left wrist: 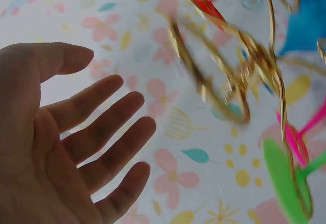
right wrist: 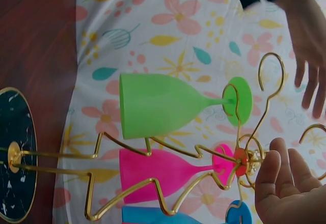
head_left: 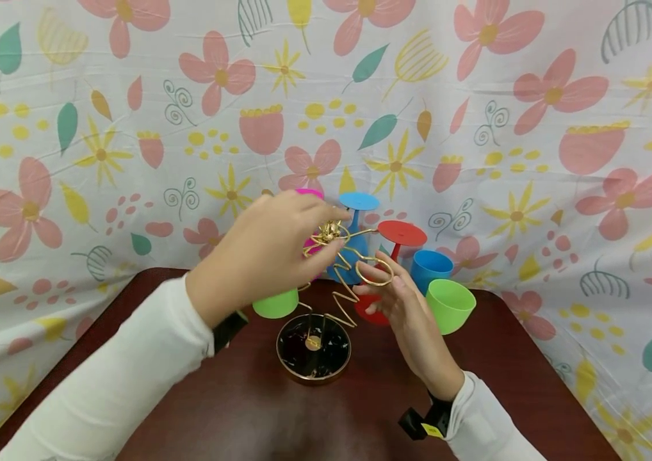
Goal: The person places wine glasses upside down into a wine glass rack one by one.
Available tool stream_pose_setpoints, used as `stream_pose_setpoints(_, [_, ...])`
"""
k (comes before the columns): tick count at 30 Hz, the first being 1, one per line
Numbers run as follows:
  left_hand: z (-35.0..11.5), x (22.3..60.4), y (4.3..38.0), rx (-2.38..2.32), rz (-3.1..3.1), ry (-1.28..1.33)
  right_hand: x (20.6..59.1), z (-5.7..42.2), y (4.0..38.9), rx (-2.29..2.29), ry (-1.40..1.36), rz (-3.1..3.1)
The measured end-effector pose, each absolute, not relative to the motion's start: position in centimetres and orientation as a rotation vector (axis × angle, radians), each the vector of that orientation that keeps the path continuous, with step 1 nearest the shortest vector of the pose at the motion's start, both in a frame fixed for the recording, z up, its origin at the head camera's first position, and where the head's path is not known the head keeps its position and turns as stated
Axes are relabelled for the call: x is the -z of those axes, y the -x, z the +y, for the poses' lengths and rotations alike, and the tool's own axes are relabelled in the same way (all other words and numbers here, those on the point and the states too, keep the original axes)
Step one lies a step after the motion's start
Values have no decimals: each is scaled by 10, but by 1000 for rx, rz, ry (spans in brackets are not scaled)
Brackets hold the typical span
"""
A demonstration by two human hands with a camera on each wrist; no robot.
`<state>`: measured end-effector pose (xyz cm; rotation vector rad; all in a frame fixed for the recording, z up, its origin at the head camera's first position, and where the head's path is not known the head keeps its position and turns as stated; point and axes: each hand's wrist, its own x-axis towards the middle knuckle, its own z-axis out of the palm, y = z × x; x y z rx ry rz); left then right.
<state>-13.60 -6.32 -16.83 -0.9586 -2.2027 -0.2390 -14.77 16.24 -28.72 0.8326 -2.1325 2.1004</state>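
Note:
A gold wire goblet rack (head_left: pixel 346 291) rises from a round black base (head_left: pixel 314 358). Several plastic goblets hang upside down around it: a green goblet (right wrist: pixel 158 104), a pink goblet (right wrist: pixel 153 175), a blue goblet (head_left: pixel 355 234) and a red goblet (head_left: pixel 401 234). My left hand (head_left: pixel 271 240) reaches over the rack's top; the left wrist view shows its fingers (left wrist: pixel 114 142) spread with nothing between them. My right hand (head_left: pixel 409 314) is at the rack's right side, loosely bent fingers (right wrist: pixel 267 170) close by a gold wire loop (head_left: pixel 374 272).
A blue cup (head_left: pixel 432 264) and a light green cup (head_left: pixel 451 304) stand mouth up behind my right hand. Dark red-brown tabletop (head_left: pixel 257 410) spreads in front of the rack. A flower-printed cloth (head_left: pixel 326 96) hangs behind and along both sides.

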Motion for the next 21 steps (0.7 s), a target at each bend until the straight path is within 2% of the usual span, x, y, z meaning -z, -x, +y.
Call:
stream_pose_setpoints(11, [-66, 215, 101, 433, -2091, 1102, 288, 169, 144, -2044, -826, -2164])
stream_pose_setpoints(21, [-70, 294, 99, 619, -2193, 1098, 289, 174, 141, -1996, -802, -2201])
